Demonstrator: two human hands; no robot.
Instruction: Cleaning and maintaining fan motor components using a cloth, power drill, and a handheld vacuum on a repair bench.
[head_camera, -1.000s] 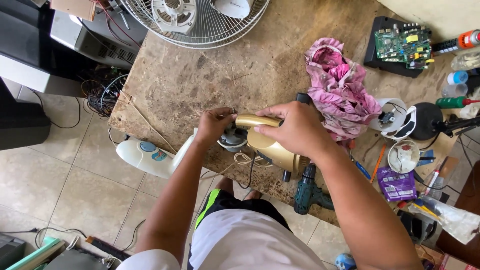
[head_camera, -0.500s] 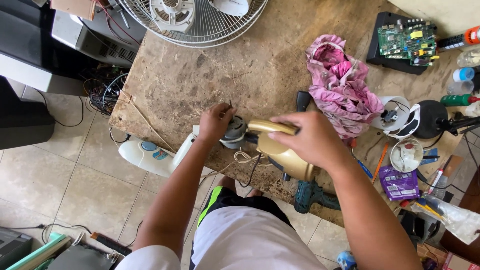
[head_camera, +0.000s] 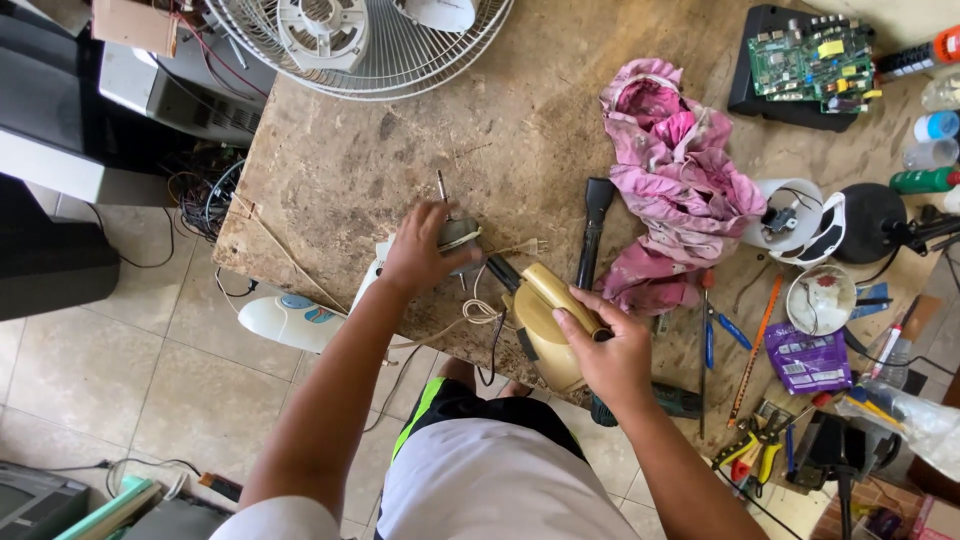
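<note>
My left hand (head_camera: 420, 255) grips a small grey fan motor (head_camera: 458, 236) with a thin metal shaft sticking up, near the front edge of the worn brown workbench (head_camera: 400, 150). My right hand (head_camera: 605, 350) holds the handle of a yellow handheld blower (head_camera: 545, 320), its black nozzle end pointing toward the motor. A thin pale cord with a plug (head_camera: 528, 246) runs between them. A white fan base (head_camera: 290, 320) hangs past the bench edge under my left forearm.
A white fan grille (head_camera: 370, 45) lies at the back. A pink rag (head_camera: 680, 190) and a black nozzle tube (head_camera: 593, 225) lie right of centre. Circuit board (head_camera: 815, 60), white housing (head_camera: 800, 220), screwdrivers, pliers (head_camera: 755, 445), a purple packet (head_camera: 805, 360) crowd the right.
My right hand has pulled the yellow blower back toward me, away from the motor. My left hand has stayed on the motor, whose shaft now shows.
</note>
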